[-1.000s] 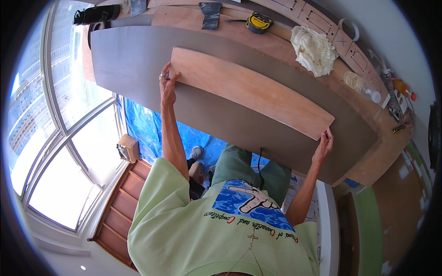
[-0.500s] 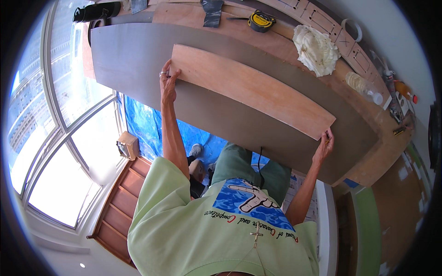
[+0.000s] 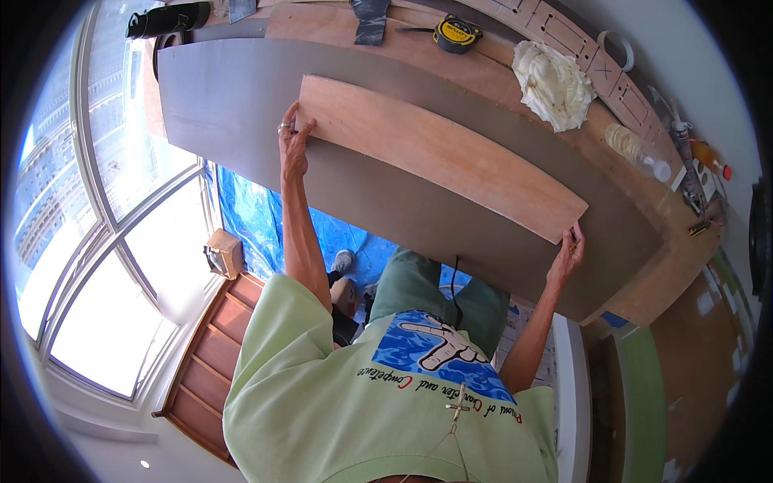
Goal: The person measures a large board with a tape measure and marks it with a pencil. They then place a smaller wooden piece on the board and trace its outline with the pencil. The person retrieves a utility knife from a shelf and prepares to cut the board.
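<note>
A long light-brown plywood strip (image 3: 439, 153) lies slantwise over a large grey-brown sheet (image 3: 233, 97) on the workbench. At its left end my left hand (image 3: 293, 143) grips the edge, the thumb on the near side and a ring on one finger. My right hand (image 3: 570, 249) closes on the near corner of the strip's right end, fingers partly hidden under it. Whether the strip rests flat on the sheet or is lifted slightly, I cannot tell.
Along the bench's far side are a yellow-black tape measure (image 3: 456, 34), a crumpled white cloth (image 3: 553, 84), a clear plastic bottle (image 3: 636, 153) and a slotted wooden strip (image 3: 555, 32). A black bottle (image 3: 167, 21) lies far left. Blue sheeting (image 3: 250, 213) covers the floor; windows stand left.
Both hands keep their hold on the plywood strip, which stays almost in place. The cross pendant on my chest has swung a little to the right.
</note>
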Motion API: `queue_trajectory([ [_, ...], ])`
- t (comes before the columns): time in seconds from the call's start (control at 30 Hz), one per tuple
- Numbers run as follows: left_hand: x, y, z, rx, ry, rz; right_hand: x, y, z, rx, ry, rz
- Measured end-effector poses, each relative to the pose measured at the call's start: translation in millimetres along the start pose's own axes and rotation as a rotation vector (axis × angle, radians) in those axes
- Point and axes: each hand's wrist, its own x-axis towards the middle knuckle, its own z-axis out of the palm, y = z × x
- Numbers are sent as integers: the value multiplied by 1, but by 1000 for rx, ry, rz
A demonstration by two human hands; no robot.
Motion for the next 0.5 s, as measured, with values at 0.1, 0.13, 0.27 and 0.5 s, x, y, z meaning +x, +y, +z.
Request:
queue_trajectory([
  [0.1, 3, -3, -2, 15, -10, -11, 0, 0, 1, -8, 0, -14],
  [0.13, 3, -4, -3, 27, -12, -13, 1, 0, 2, -15, -2, -21],
  [0.27, 2, -2, -4, 34, -8, 68, 1, 1, 3, 54, -6, 0],
  [0.5, -6, 10, 6, 97, -33, 47, 2, 5, -4, 60, 27, 30],
])
